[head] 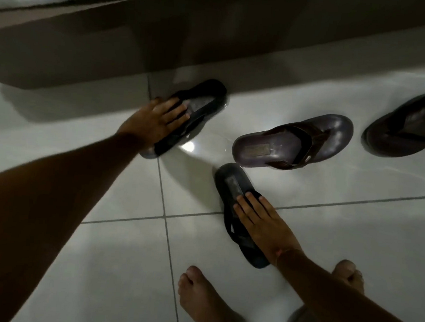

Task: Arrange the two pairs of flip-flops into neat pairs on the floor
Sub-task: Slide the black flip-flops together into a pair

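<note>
Two black flip-flops and two brown ones lie scattered on the white tiled floor. My left hand rests flat on the far black flip-flop, which lies near the bed base. My right hand lies fingers spread across the straps of the near black flip-flop, which points away from me. One brown flip-flop lies crosswise just beyond it, toe to the right. The other brown flip-flop sits at the right edge, partly cut off. Neither black flip-flop is lifted.
A dark bed base with a white mattress above runs across the top. My two bare feet stand on the tiles at the bottom, the right one half hidden behind my forearm. Grey grout lines cross the floor.
</note>
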